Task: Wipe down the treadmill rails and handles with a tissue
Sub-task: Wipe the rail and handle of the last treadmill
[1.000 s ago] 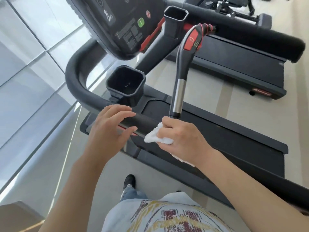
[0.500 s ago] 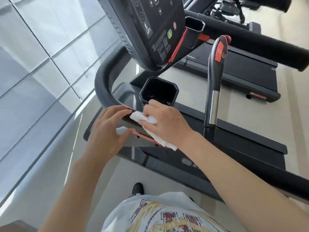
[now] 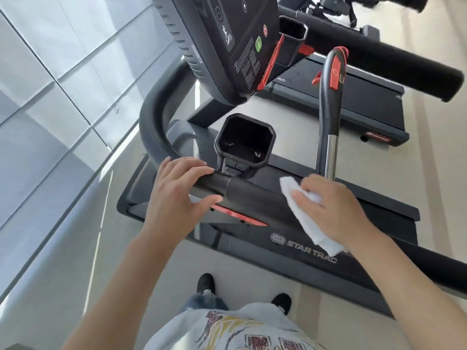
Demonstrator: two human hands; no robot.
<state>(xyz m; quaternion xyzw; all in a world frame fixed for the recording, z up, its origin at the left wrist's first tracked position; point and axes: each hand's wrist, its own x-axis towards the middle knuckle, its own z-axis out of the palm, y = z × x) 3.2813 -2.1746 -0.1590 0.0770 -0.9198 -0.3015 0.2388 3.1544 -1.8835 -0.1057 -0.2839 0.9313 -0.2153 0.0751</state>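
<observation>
While standing beside treadmill (image 3: pixel 310 248): right hand (image 3: pixel 336 208) clutching white tissue (image 3: pixel 300 210), pressed against black side rail (image 3: pixel 255 195). Left hand (image 3: pixel 177 195) loosely curled over same rail, near cup holder (image 3: pixel 243 142). Upright handle (image 3: pixel 329 117) just behind the right hand.

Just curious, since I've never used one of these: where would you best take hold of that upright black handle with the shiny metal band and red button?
Probably on the upright black handle's shiny metal band, wrapping a hand round it from the belt side. The shaft there is straight, round and bare. The red button panel sits higher up, so gripping low likely avoids pressing it.
</observation>
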